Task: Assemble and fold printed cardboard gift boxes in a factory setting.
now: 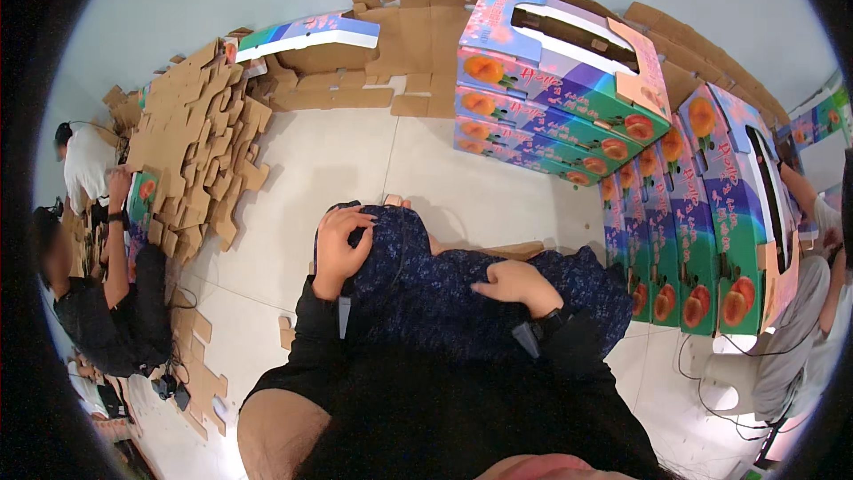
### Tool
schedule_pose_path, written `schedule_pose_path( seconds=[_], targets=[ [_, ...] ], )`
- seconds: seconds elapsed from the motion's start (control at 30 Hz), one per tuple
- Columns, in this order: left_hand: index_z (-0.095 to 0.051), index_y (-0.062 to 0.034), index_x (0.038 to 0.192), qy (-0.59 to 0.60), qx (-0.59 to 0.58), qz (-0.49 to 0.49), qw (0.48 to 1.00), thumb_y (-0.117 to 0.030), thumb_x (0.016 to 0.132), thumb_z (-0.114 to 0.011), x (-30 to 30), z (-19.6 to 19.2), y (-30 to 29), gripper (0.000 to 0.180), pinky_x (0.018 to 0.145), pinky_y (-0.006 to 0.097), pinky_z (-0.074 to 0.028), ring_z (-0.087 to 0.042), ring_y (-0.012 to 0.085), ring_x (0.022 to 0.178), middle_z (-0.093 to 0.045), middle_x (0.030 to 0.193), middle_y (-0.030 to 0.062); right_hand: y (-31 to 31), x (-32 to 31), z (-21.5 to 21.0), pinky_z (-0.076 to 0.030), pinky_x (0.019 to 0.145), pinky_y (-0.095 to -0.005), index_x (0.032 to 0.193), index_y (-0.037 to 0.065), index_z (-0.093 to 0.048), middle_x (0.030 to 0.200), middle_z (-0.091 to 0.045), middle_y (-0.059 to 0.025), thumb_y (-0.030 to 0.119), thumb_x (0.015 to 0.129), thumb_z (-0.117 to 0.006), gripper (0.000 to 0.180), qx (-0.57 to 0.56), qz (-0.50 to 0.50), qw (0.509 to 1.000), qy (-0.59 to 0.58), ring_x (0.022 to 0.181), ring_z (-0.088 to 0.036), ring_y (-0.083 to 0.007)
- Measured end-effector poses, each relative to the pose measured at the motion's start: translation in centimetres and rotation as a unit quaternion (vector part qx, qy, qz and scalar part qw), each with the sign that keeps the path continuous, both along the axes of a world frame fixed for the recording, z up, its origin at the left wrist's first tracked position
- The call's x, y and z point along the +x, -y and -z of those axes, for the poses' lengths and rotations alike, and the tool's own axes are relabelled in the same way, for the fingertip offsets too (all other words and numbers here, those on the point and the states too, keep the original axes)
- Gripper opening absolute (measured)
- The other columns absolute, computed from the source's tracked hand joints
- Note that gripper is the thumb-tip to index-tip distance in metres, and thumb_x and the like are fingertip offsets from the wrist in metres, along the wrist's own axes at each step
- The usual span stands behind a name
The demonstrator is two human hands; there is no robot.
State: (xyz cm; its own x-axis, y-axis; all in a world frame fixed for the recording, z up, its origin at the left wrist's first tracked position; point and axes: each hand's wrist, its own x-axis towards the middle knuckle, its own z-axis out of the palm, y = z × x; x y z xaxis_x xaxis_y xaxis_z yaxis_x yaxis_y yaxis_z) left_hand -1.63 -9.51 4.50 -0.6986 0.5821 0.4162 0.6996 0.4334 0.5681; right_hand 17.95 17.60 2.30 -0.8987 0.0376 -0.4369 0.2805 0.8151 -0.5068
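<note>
My left hand [342,244] rests on the left knee of my dark blue patterned trousers [400,258]. Its fingers are loosely bent and apart, with nothing seen in them. Over the right thigh lies my right hand [520,287], back upward, thumb pointing inward. Its other fingertips curve out of sight, and no object shows in it. Nearest to this hand is a row of printed fruit cartons [711,204] standing on edge at the right. Ahead, several more printed cartons with handle slots form a stack [551,80].
Flat brown cardboard pieces [191,142] pile up at the left. A printed carton piece [306,34] lies on cardboard along the back wall. A person in black [107,311] sits at the left, another in white [87,169] beyond. Cables [711,391] trail near a person in grey trousers [791,338].
</note>
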Motion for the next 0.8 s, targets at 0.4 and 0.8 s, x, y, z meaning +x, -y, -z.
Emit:
schedule_pose_path(
  seconds=[0.4, 0.8],
  targets=[
    [-0.067, -0.0083, 0.083, -0.002, -0.002, -0.006, 1.000, -0.010, 0.077, -0.065, -0.3, -0.4, -0.2, 0.007, 0.101, 0.048, -0.039, -0.063, 0.0285, 0.107, -0.072, 0.094, 0.0039, -0.8, -1.6, 2.3, -0.047, 0.064, -0.0453, 0.072, 0.004, -0.068, 0.070, -0.064, -0.0166, 0.051, 0.083, -0.061, 0.049, 0.035, -0.065, 0.996, 0.042, 0.069, -0.062, -0.0353],
    [-0.069, -0.0080, 0.083, 0.001, 0.035, -0.011, 0.999, -0.011, 0.077, -0.066, -0.4, 0.3, 1.0, 0.007, 0.100, 0.048, -0.040, -0.064, 0.0294, 0.105, -0.072, 0.095, 0.0048, -0.5, -2.0, 1.4, -0.051, 0.070, -0.0458, 0.087, 0.008, -0.070, 0.081, -0.068, -0.0131, 0.049, 0.081, -0.065, 0.042, 0.035, -0.038, 0.997, 0.056, 0.080, -0.065, -0.0344]
  ],
)
